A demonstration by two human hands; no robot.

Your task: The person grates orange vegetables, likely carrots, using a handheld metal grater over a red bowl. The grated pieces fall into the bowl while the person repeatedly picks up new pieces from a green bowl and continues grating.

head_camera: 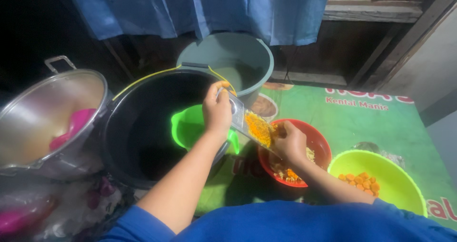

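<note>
Over the red bowl [320,142], grating is part done.
Left hand [217,111] is closed round the top of the slanted grater [247,120]; right hand [290,142] pinches an orange root piece against its lower face. Orange shreds coat the grater and lie heaped in the bowl. Several orange chunks [362,181] wait ungrated in the yellow-green bowl [404,175] beside it.

A green printed mat [362,123] carries a red bowl [320,142], a yellow-green bowl [404,185] and two buckets [143,127].
</note>
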